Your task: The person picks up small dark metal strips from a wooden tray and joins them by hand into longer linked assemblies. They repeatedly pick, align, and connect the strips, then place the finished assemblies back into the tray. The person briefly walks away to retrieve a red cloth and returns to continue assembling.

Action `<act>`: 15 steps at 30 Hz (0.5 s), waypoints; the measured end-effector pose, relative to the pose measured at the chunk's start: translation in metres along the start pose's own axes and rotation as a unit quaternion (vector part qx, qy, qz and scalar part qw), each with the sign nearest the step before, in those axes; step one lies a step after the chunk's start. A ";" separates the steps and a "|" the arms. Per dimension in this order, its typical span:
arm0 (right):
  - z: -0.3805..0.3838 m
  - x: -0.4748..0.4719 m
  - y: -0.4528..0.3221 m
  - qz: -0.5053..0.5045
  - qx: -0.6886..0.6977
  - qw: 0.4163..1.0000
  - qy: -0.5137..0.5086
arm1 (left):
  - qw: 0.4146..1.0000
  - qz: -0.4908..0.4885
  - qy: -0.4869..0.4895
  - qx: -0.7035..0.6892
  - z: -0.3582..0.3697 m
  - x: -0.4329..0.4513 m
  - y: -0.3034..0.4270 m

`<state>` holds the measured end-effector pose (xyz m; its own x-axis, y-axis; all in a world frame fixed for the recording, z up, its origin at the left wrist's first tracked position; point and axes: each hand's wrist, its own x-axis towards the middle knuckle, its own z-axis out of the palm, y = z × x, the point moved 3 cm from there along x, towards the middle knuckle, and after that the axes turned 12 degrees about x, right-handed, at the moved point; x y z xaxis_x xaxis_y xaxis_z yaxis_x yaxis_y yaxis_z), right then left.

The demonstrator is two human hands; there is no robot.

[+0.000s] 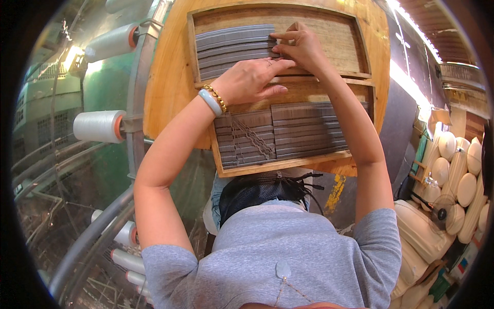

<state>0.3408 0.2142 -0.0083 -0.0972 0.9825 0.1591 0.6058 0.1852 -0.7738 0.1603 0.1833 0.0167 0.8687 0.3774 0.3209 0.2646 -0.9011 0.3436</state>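
Two shallow wooden trays lie before me, a far tray and a near tray. Banded rows of thin grey strips are packed tightly in the left part of the far tray. At the right end of these rows my right hand touches them with thumb and index finger; whether a strip is pinched there is unclear. My left hand lies palm down across the front of the far tray, thumb apart, its fingertips close beside my right hand. More packed strips fill the near tray, with loose linked pieces on top.
Both trays rest on a wooden tabletop; the near one overhangs my lap. At left, white thread cones sit on a metal frame. A fan and pale wrapped rolls stand at right. A black mesh bag is at my waist.
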 end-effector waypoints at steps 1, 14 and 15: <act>-0.004 -0.001 0.000 0.019 0.030 0.999 0.021 | 1.000 -0.004 -0.005 0.002 0.001 0.000 -0.001; -0.008 -0.013 -0.015 0.158 0.010 0.984 -0.083 | 0.996 -0.059 0.071 -0.005 -0.006 0.000 -0.009; -0.007 -0.013 -0.015 0.166 0.017 0.982 -0.088 | 0.991 -0.084 0.105 -0.001 -0.009 0.000 -0.014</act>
<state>0.3387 0.1989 0.0058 -0.0352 0.9770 -0.2105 0.6013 -0.1476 -0.7853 0.1526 0.1977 0.0201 0.7064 0.5581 0.4354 0.3970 -0.8216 0.4091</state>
